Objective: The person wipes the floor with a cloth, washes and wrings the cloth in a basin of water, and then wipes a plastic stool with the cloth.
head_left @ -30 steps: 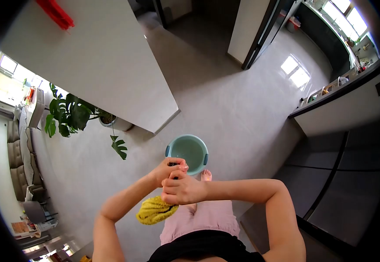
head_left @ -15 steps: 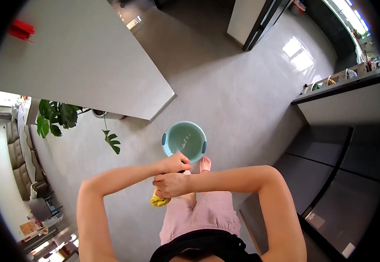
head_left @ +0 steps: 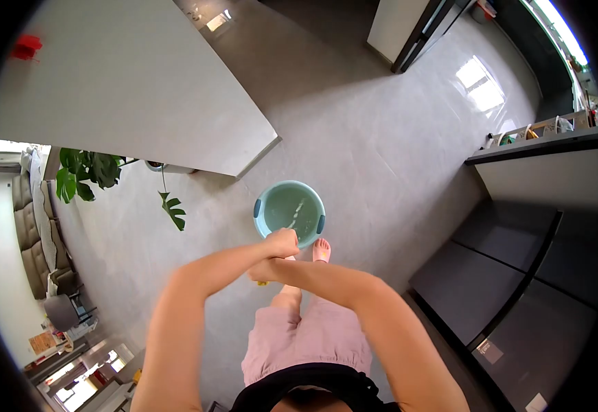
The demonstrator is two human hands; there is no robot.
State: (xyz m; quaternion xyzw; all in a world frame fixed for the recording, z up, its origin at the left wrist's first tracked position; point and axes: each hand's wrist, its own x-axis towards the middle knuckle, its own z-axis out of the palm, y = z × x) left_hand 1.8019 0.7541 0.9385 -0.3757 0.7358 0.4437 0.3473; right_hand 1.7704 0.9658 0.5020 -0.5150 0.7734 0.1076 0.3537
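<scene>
A pale green round basin (head_left: 261, 230) with darker side grips stands on the floor by my feet and holds clear water. My left hand (head_left: 282, 242) is a fist at the basin's near rim. Just below it, my right hand (head_left: 265, 269) is closed, its wrist crossing beneath the left forearm. Both hands grip a twisted yellow cloth (head_left: 262, 283); only a small end shows beside the right hand, the rest being hidden in the fists. A whitish streak of water (head_left: 296, 214) shows over the basin in front of the left fist.
My bare foot (head_left: 321, 250) is beside the basin on the grey floor (head_left: 368, 165). A white partition (head_left: 141, 89) ends ahead on the left, near a leafy plant (head_left: 89, 175). Dark glossy cabinet panels (head_left: 484, 281) line the right, below a ledge (head_left: 539, 144) with small items.
My hands have moved up a little and the elbows have come inward. The forearms now cross more tightly, less yellow cloth shows, and the water streak is longer and more continuous.
</scene>
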